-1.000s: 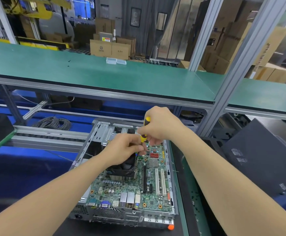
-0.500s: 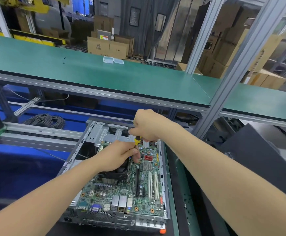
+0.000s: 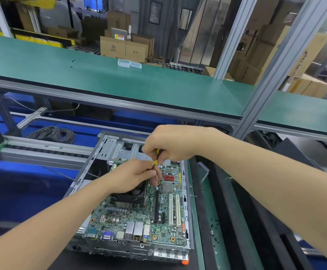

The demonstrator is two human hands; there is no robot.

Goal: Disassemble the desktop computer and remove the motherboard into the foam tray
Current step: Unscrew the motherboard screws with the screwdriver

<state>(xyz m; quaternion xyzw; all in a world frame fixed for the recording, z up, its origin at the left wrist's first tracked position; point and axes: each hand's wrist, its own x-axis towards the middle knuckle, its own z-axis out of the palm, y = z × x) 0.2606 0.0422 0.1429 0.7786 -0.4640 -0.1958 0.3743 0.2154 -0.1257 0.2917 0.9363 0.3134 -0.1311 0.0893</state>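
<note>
An open metal computer case (image 3: 102,158) lies on the bench with the green motherboard (image 3: 139,217) still inside it. A black fan and heatsink (image 3: 128,195) sit on the board, partly under my left wrist. My right hand (image 3: 170,145) grips the yellow-and-black screwdriver (image 3: 155,162) from above, hiding most of its handle. My left hand (image 3: 133,175) pinches the lower shaft just above the board, near the red connectors (image 3: 168,178). The tip is hidden behind my fingers.
A green shelf (image 3: 119,78) runs across above the case, carried by an aluminium post (image 3: 260,98). Black foam strips (image 3: 234,211) and a dark panel (image 3: 295,152) lie to the right. A coil of cable (image 3: 51,134) sits at the back left. Small clear boxes (image 3: 129,63) rest on the shelf.
My right hand has slid down over the screwdriver handle, covering the yellow top that showed before. Both hands stay over the same spot on the board. The view has shifted slightly.
</note>
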